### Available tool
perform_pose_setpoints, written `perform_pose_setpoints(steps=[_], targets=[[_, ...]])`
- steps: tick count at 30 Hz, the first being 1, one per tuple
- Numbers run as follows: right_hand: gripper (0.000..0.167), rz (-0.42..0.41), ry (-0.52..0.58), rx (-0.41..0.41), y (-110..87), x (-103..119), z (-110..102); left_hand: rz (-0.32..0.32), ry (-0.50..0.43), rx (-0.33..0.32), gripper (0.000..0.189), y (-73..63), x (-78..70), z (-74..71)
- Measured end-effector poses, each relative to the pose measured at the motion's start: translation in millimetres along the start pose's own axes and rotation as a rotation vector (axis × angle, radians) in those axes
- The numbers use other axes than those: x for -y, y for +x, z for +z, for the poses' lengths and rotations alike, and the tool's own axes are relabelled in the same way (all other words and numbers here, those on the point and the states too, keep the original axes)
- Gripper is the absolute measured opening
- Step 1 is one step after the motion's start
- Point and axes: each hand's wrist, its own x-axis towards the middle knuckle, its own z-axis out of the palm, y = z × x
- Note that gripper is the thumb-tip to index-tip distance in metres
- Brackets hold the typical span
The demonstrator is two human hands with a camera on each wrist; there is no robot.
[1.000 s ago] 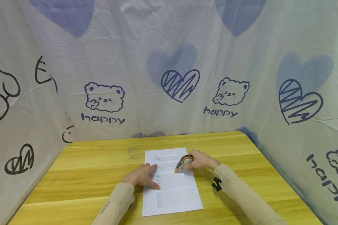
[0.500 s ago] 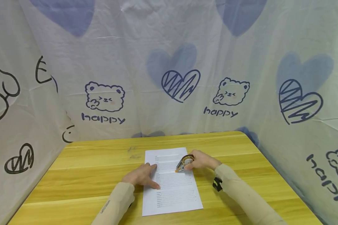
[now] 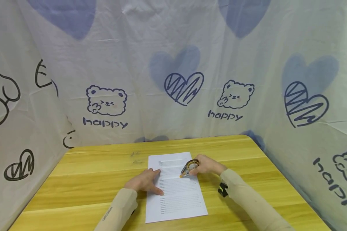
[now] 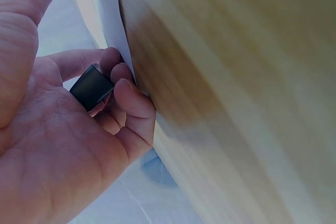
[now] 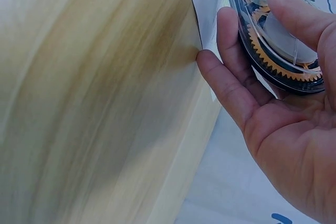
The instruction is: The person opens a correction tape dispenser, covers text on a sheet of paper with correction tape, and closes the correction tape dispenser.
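A printed white sheet (image 3: pixel 176 195) lies on the yellow wooden table (image 3: pixel 98 173). My right hand (image 3: pixel 206 165) grips a clear correction tape dispenser (image 3: pixel 189 167) with orange gears, its tip down on the upper lines of the sheet. In the right wrist view the dispenser (image 5: pixel 273 40) sits between my thumb and fingers (image 5: pixel 231 72), beside the paper's edge (image 5: pixel 207 9). My left hand (image 3: pixel 143 183) rests on the sheet's left edge with index finger and thumb stretched out. In the left wrist view its other fingers (image 4: pixel 131 98) curl round a small dark piece (image 4: pixel 92 86).
Cloth walls printed with bears and hearts (image 3: pixel 173 89) close the table in at the back and both sides. A black wrist strap (image 3: pixel 222 189) shows on my right sleeve. Bare wood lies to the left and right of the sheet.
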Motion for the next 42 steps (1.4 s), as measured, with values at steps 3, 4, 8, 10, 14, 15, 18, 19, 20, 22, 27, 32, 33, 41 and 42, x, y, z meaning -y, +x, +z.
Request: perform_pose_setpoints(steps=[3, 4, 8, 10, 14, 15, 18, 19, 20, 22, 27, 32, 33, 41, 42], targets=[[0.016, -0.002, -0.005, 0.001, 0.1, -0.2, 0.3, -0.004, 0.0, 0.001, 0.099, 0.6, 0.6, 0.3], [0.016, -0.004, -0.007, 0.003, 0.2, -0.3, 0.3, -0.007, -0.001, 0.003, 0.099, 0.8, 0.8, 0.4], [0.018, 0.003, -0.007, 0.0, 0.3, -0.8, 0.2, -0.016, -0.008, 0.008, 0.099, 1.4, 1.3, 1.1], [0.019, 0.007, -0.009, -0.003, 0.4, -1.5, 0.1, -0.017, -0.011, 0.009, 0.099, 1.8, 1.6, 1.4], [0.019, 0.015, -0.008, -0.012, 0.1, -2.5, 0.0, -0.006, -0.014, 0.005, 0.099, 2.1, 2.3, 1.5], [0.019, 0.017, -0.008, -0.014, 0.2, -2.6, 0.1, -0.003, -0.016, 0.003, 0.099, 2.1, 2.4, 1.5], [0.019, 0.022, -0.01, -0.017, 0.1, -2.1, -0.1, 0.01, -0.016, -0.003, 0.099, 2.4, 2.7, 1.4], [0.019, 0.022, -0.011, -0.016, 0.0, -1.9, -0.2, 0.012, -0.016, -0.005, 0.1, 2.6, 2.7, 1.4], [0.019, 0.025, -0.012, -0.016, 0.0, -1.6, -0.4, 0.013, -0.015, -0.005, 0.1, 2.8, 2.7, 1.3], [0.02, 0.039, -0.02, -0.022, 0.0, -1.5, -0.6, 0.01, -0.016, 0.0, 0.1, 3.3, 2.5, 1.4], [0.029, 0.086, -0.035, -0.046, -0.2, -2.0, 0.1, -0.007, -0.021, 0.015, 0.1, 3.8, 2.0, 1.3], [0.038, 0.11, -0.026, -0.06, -1.0, -1.8, 0.1, -0.011, -0.024, 0.014, 0.1, 3.7, 1.9, 1.1], [0.038, 0.11, -0.026, -0.06, -1.2, -2.0, 0.2, -0.011, -0.024, 0.014, 0.1, 3.6, 1.7, 1.1], [0.03, 0.074, -0.046, -0.039, 1.2, -7.6, -2.0, -0.009, -0.02, 0.01, 0.099, 2.9, 1.5, 1.4], [0.028, 0.065, -0.044, -0.034, 1.3, -8.1, -2.4, -0.011, -0.022, 0.011, 0.099, 2.8, 1.4, 1.3]])
